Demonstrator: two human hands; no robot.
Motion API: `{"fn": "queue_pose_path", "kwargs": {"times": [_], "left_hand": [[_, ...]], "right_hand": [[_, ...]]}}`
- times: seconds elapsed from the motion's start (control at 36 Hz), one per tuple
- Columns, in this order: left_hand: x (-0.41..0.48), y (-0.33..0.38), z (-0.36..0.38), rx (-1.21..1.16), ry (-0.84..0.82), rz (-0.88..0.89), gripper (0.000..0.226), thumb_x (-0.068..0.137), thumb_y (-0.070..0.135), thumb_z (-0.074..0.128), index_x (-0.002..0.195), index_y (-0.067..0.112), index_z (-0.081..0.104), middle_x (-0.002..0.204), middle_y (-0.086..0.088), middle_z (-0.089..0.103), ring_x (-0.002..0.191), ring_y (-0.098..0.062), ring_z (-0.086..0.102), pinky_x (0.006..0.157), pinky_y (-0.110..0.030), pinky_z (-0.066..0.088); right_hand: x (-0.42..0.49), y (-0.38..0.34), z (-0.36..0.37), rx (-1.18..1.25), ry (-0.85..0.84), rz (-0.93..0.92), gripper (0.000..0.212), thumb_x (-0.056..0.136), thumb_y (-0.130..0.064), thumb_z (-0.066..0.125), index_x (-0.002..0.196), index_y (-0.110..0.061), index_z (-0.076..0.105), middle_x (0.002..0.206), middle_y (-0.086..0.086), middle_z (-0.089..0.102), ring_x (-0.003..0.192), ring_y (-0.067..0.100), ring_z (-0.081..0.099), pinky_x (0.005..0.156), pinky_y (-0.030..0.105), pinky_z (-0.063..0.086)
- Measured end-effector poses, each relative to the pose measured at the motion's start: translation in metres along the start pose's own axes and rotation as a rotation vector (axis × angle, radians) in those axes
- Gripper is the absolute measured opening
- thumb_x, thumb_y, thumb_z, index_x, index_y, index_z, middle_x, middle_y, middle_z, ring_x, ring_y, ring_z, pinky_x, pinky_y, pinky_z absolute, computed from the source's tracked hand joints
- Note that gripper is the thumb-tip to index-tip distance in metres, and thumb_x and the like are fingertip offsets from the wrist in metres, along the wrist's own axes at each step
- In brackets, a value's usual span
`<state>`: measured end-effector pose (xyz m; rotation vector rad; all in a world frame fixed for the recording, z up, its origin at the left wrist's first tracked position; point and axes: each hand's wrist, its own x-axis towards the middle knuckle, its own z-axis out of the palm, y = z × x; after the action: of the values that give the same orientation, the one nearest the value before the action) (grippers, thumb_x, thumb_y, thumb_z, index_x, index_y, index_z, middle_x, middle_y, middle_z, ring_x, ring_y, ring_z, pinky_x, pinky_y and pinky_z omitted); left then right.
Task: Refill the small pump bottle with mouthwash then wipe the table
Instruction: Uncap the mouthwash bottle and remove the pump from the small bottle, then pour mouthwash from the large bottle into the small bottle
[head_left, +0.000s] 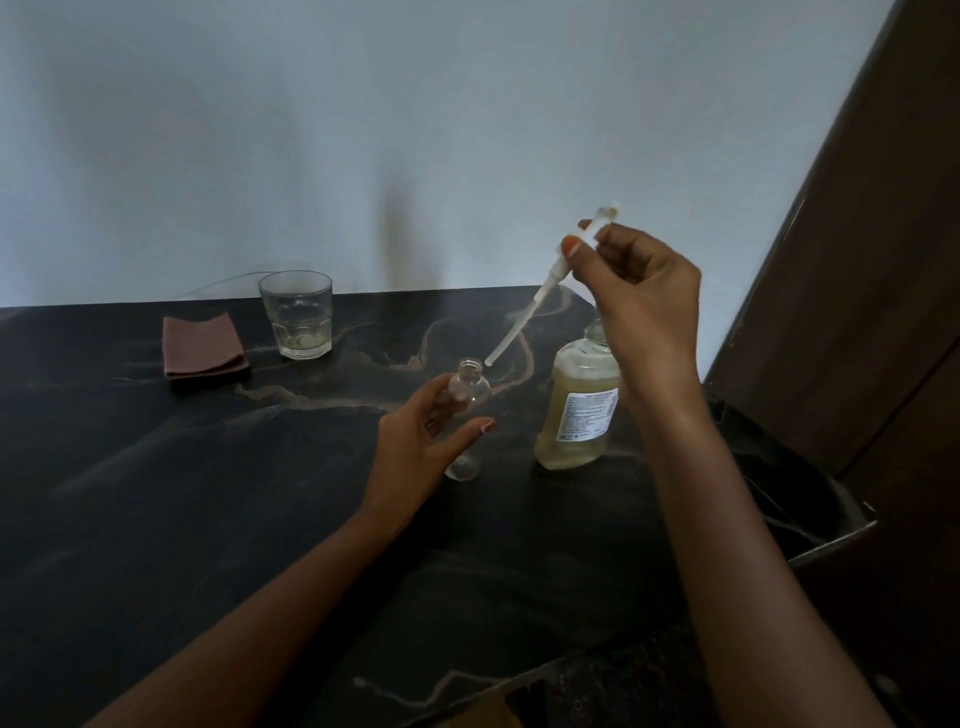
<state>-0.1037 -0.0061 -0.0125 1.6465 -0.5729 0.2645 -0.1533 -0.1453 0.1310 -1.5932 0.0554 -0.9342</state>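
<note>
My left hand is wrapped around the small clear bottle, which stands upright on the dark table with its neck uncapped. My right hand holds the white pump head above and to the right of it. The pump's dip tube slants down, and its tip hangs just right of the bottle's mouth. A larger mouthwash bottle with pale yellow liquid and a white label stands to the right, partly behind my right wrist. Its cap is hidden.
A folded brown cloth lies at the back left. A clear glass tumbler stands next to it near the wall. The table's right edge meets a dark wooden door.
</note>
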Motion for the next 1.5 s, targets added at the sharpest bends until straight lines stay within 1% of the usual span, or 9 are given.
{"fn": "queue_pose_path", "kwargs": {"times": [0.19, 0.33, 0.5, 0.61, 0.78, 1.06, 1.25, 1.39, 1.5], "left_hand": [[0.0, 0.002, 0.001, 0.007, 0.011, 0.018, 0.045, 0.066, 0.015, 0.076, 0.107, 0.021, 0.058, 0.094, 0.013, 0.066, 0.09, 0.007, 0.064, 0.079, -0.006, 0.046], [-0.002, 0.002, 0.001, -0.007, -0.004, 0.021, 0.045, 0.068, 0.016, 0.073, 0.108, 0.026, 0.055, 0.098, 0.012, 0.065, 0.093, 0.006, 0.063, 0.079, -0.006, 0.046], [-0.002, 0.001, 0.003, 0.039, -0.014, 0.034, 0.05, 0.07, 0.023, 0.071, 0.115, 0.026, 0.05, 0.101, 0.013, 0.063, 0.095, 0.007, 0.061, 0.081, -0.005, 0.045], [-0.003, 0.0, 0.004, 0.024, -0.005, 0.028, 0.054, 0.066, 0.035, 0.067, 0.116, 0.027, 0.051, 0.106, 0.005, 0.064, 0.098, 0.0, 0.062, 0.085, -0.008, 0.046], [-0.003, -0.002, 0.003, 0.056, -0.012, 0.028, 0.058, 0.067, 0.04, 0.065, 0.119, 0.019, 0.052, 0.112, 0.003, 0.063, 0.102, -0.002, 0.06, 0.088, -0.01, 0.046], [-0.003, -0.002, 0.003, 0.051, -0.012, 0.021, 0.05, 0.068, 0.041, 0.063, 0.114, 0.028, 0.051, 0.105, 0.016, 0.06, 0.1, 0.008, 0.058, 0.084, -0.006, 0.045], [-0.003, -0.002, 0.004, 0.048, -0.01, 0.008, 0.052, 0.067, 0.041, 0.063, 0.116, 0.029, 0.05, 0.107, 0.015, 0.059, 0.1, 0.009, 0.058, 0.082, -0.004, 0.044], [-0.004, -0.001, 0.004, 0.038, -0.004, 0.003, 0.055, 0.068, 0.04, 0.064, 0.119, 0.025, 0.05, 0.113, 0.007, 0.061, 0.103, 0.004, 0.058, 0.085, -0.006, 0.044], [-0.003, 0.001, 0.002, 0.008, 0.015, -0.006, 0.06, 0.065, 0.04, 0.066, 0.121, 0.03, 0.048, 0.113, 0.01, 0.06, 0.103, 0.009, 0.056, 0.086, -0.005, 0.044]], "right_hand": [[0.003, 0.009, -0.039, 0.046, 0.097, 0.039, 0.035, 0.078, -0.017, 0.07, 0.109, -0.001, 0.06, 0.091, 0.011, 0.067, 0.075, 0.007, 0.065, 0.075, 0.017, 0.053], [0.0, 0.033, -0.081, -0.032, 0.182, 0.118, 0.045, 0.078, -0.023, 0.07, 0.116, -0.018, 0.046, 0.086, 0.004, 0.068, 0.068, 0.005, 0.066, 0.074, 0.022, 0.052], [-0.007, 0.072, -0.128, -0.19, 0.273, 0.254, 0.052, 0.078, -0.02, 0.069, 0.124, -0.011, 0.046, 0.082, -0.003, 0.062, 0.066, 0.002, 0.059, 0.053, 0.008, 0.049], [-0.013, 0.099, -0.152, -0.384, 0.252, 0.37, 0.053, 0.075, -0.028, 0.071, 0.12, -0.009, 0.052, 0.105, 0.009, 0.063, 0.082, 0.016, 0.063, 0.083, 0.032, 0.053], [-0.016, 0.128, -0.167, -0.533, 0.205, 0.477, 0.047, 0.074, -0.035, 0.072, 0.107, -0.004, 0.061, 0.096, 0.016, 0.067, 0.083, 0.026, 0.065, 0.085, 0.042, 0.053], [-0.018, 0.144, -0.164, -0.743, 0.141, 0.418, 0.034, 0.077, -0.037, 0.067, 0.076, -0.003, 0.069, 0.068, 0.013, 0.064, 0.067, 0.023, 0.059, 0.067, 0.029, 0.04], [-0.018, 0.14, -0.161, -0.801, 0.075, 0.408, 0.032, 0.079, -0.036, 0.066, 0.07, -0.005, 0.065, 0.073, 0.016, 0.064, 0.072, 0.025, 0.06, 0.07, 0.031, 0.045], [-0.022, 0.132, -0.159, -0.817, 0.084, 0.396, 0.035, 0.08, -0.036, 0.065, 0.081, -0.001, 0.069, 0.066, 0.009, 0.059, 0.067, 0.02, 0.056, 0.069, 0.028, 0.039], [-0.023, 0.122, -0.156, -0.854, 0.116, 0.333, 0.041, 0.082, -0.035, 0.064, 0.093, 0.004, 0.066, 0.086, 0.017, 0.064, 0.081, 0.022, 0.054, 0.077, 0.029, 0.037]]}}
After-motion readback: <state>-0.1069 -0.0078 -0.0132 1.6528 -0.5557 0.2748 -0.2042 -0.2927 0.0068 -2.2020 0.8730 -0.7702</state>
